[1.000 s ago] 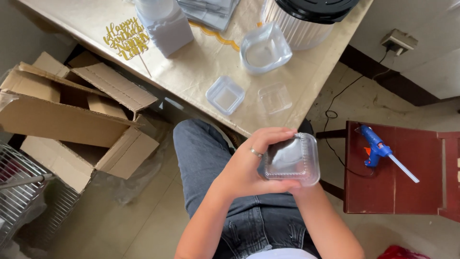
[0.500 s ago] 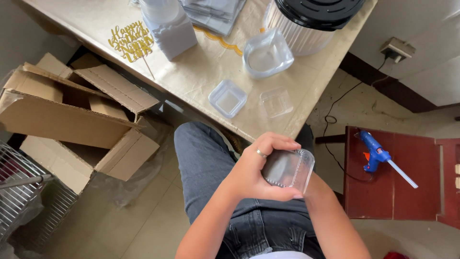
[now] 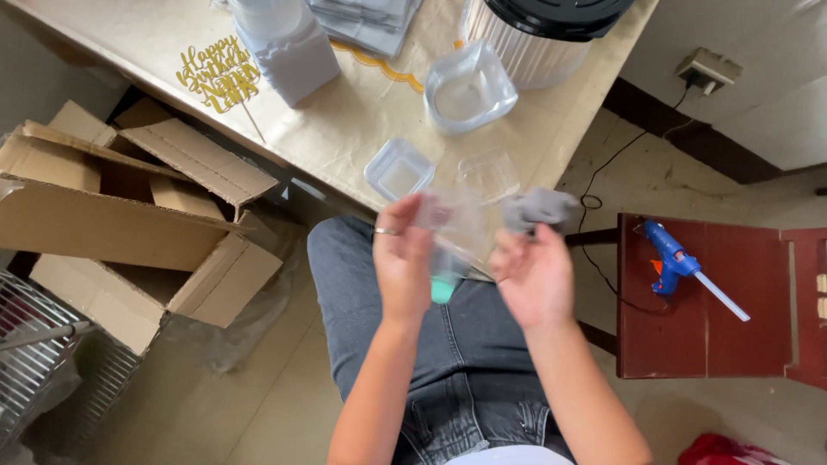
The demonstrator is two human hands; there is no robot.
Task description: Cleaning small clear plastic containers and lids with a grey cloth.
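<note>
Far left of my fingers sits an open brown carton (image 3: 129,224) on the floor, flaps spread, with a wire rack (image 3: 34,362) at the frame's edge. Up and left of them, on the desk (image 3: 345,129), lies a gold cut-out topper (image 3: 217,76) with script lettering.

My left hand (image 3: 403,258), ringed, is half curled on the left side of a clear plastic box (image 3: 455,226), which is blurred and hangs between both hands above my lap, just below the desk edge. Something teal (image 3: 444,288) shows under it; I cannot tell what. My right hand (image 3: 534,271) is just right of the box, its fingers pinching a small grey piece (image 3: 538,207); whether they also touch the box I cannot tell. The left hand is nearer the box.

Just above the fingers, two clear trays (image 3: 399,169) sit on the desk. Well right, a blue glue gun (image 3: 672,258) lies on a red stool (image 3: 732,344).
</note>
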